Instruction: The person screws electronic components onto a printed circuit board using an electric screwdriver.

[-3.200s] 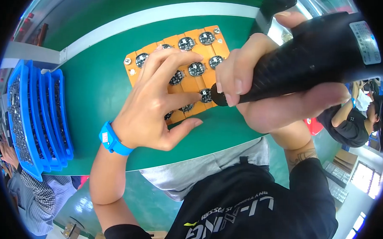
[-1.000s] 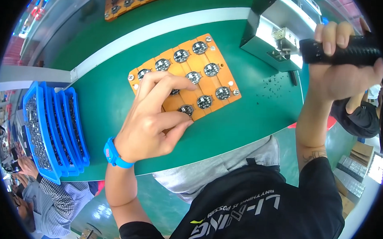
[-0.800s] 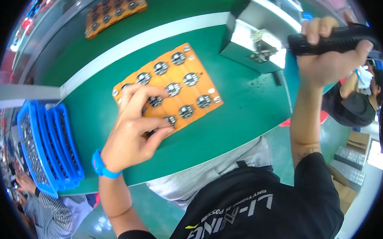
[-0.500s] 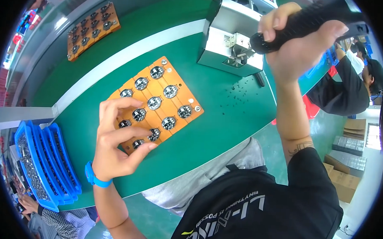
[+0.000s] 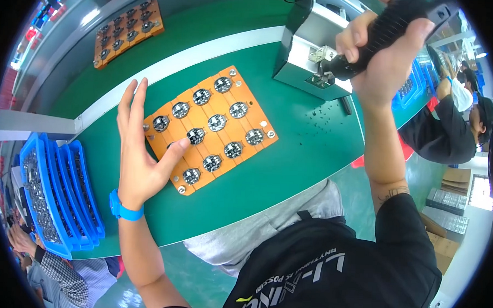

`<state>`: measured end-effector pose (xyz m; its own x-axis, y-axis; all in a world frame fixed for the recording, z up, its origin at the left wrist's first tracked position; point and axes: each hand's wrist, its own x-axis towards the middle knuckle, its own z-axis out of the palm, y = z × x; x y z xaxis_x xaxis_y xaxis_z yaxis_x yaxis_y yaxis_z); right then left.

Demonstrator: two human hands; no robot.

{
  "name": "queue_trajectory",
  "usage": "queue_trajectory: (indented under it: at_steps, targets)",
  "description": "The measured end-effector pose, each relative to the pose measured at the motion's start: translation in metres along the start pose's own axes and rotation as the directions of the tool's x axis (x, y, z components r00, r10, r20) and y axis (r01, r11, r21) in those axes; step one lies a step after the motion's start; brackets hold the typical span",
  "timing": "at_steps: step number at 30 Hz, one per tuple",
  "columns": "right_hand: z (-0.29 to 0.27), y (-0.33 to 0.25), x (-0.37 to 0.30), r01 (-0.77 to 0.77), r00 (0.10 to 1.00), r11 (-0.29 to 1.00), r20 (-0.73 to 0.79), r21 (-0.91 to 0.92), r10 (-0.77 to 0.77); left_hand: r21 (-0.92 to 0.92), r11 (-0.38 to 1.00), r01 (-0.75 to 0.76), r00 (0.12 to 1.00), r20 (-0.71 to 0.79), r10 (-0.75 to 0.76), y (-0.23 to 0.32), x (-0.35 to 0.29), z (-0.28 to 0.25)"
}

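Note:
My left hand [image 5: 140, 164] is spread at the left edge of an orange fixture plate [image 5: 252, 120], its fingers apart and its thumb over the plate near a round circuit board [image 5: 195, 136]. Several such boards, black with silvery parts, sit in the plate's pockets; my thumb and palm hide part of the left side. High at the right, my right hand [image 5: 388, 69] grips a black ribbed power screwdriver [image 5: 394, 31]. Its front end is at the metal outlet of a white box-shaped machine [image 5: 298, 58], possibly a screw feeder; whether it touches cannot be told.
Nested blue trays [image 5: 58, 251] full of small parts stand at the left. A second orange plate [image 5: 136, 40] lies at the back left. Small dark bits [image 5: 318, 118] and a short black rod [image 5: 346, 105] lie near the machine. Co-workers sit at right [image 5: 443, 131] and lower left.
My left hand has opened from a curled grasp over the boards and shifted to the plate's left edge. The screwdriver's front end has come lower, to the machine's outlet.

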<state>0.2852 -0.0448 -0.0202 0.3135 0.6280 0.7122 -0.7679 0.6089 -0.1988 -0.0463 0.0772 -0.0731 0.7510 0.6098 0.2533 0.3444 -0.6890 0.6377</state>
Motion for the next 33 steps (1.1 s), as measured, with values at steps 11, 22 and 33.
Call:
queue_trajectory:
  at_steps: [11,22,33]
  targets:
    - [0.075,0.048,-0.019,-0.127,0.947,0.687,-0.293,-0.716,-0.129,-0.052,0.999,0.009,0.990,0.139,-0.002,0.006,-0.004,-0.002]
    - [0.073,0.123,-0.067,-0.432,0.900,0.377,-0.367,-0.819,0.235,-0.063,0.997,-0.043,0.994,0.094,0.049,0.011,-0.010,0.006]
    - [0.076,0.132,-0.075,-0.435,0.900,0.337,-0.408,-0.835,0.151,0.025,0.999,-0.048,0.997,0.066,0.046,0.008,-0.015,0.010]
